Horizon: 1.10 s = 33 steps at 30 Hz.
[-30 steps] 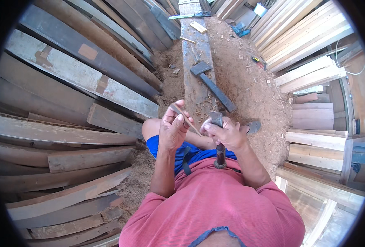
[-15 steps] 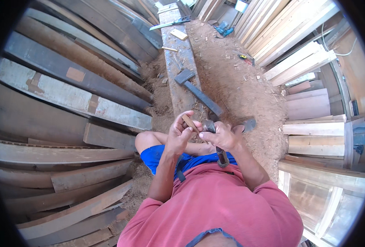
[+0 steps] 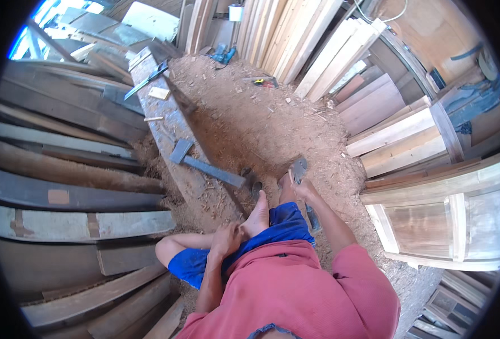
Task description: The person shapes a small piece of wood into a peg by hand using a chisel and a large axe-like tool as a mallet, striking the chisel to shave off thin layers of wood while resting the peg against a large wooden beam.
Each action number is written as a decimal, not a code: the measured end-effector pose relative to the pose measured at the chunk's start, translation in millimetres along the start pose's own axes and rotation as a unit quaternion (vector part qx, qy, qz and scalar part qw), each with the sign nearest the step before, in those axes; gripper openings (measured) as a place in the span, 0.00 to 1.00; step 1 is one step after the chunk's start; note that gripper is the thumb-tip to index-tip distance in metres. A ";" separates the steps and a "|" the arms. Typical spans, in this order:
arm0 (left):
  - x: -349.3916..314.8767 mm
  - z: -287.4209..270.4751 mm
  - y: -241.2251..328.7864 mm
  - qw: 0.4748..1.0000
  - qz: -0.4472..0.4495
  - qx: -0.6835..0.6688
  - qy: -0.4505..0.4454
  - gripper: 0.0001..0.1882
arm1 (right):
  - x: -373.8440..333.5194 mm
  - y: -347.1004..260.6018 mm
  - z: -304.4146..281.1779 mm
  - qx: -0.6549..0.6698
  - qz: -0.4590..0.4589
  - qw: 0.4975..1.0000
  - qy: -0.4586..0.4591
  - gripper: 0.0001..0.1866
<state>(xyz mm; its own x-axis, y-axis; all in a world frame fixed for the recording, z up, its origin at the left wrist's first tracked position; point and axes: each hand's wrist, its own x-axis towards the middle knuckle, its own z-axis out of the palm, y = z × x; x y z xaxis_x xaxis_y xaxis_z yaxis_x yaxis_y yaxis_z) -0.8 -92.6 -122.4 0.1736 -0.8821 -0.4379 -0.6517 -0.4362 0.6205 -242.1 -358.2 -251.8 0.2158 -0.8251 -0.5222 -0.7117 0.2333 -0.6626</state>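
My left hand [image 3: 226,238] rests low over my crossed leg beside the bare foot [image 3: 258,217], its fingers curled and partly hidden; whatever they hold cannot be made out. Reaching out along the other leg, my right hand [image 3: 302,188] is beside the shoe [image 3: 299,166], fingers bent around a small pale thing I cannot make out. Under the right forearm lies a dark bluish object [image 3: 313,217] of unclear kind. A dark mallet [image 3: 213,170] lies across the worn plank [image 3: 168,121] in front of me, its handle overhanging the right edge.
Farther along the plank lie a saw [image 3: 142,83], a pale wood block [image 3: 159,93] and a short stick [image 3: 154,118]. A blue power tool [image 3: 223,55] sits on the shaving-covered floor [image 3: 233,113]. Boards [image 3: 75,226] line the left; stacked lumber [image 3: 295,34] stands at the right.
The view has swung right. My hands, earlier together with a small wood strip and a dark hammer-like tool, are now apart: left on the leg, right out by the shoe.
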 end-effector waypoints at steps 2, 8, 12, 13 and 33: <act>5.1 1.1 -3.2 1.000 0.016 0.010 -0.002 0.20 | 9.3 14.9 -4.8 0.050 0.073 0.996 0.015 0.12; 16.1 1.0 -5.8 1.000 0.004 0.007 -0.011 0.20 | 91.1 -5.2 -88.9 0.032 0.025 0.984 0.174 0.16; 20.4 -1.6 3.4 0.999 -0.026 0.009 -0.030 0.21 | 128.3 -66.9 -154.7 -0.005 -0.003 0.966 0.258 0.20; 22.0 0.8 2.8 0.999 -0.025 0.007 -0.030 0.21 | 128.4 -69.9 -159.1 -0.029 -0.016 0.960 0.277 0.21; -15.3 -4.3 -72.4 0.996 -0.018 0.012 0.088 0.21 | -40.3 -5.8 39.0 -0.248 -0.091 0.960 -0.089 0.21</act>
<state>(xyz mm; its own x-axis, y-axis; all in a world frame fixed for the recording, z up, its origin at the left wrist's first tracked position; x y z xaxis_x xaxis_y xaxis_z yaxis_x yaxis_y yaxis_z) 46.9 -48.3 -157.9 0.3229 -0.8844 -0.3369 -0.6600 -0.4656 0.5896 -220.6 -306.2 -247.9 0.4462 -0.7179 -0.5344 -0.8729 -0.2174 -0.4367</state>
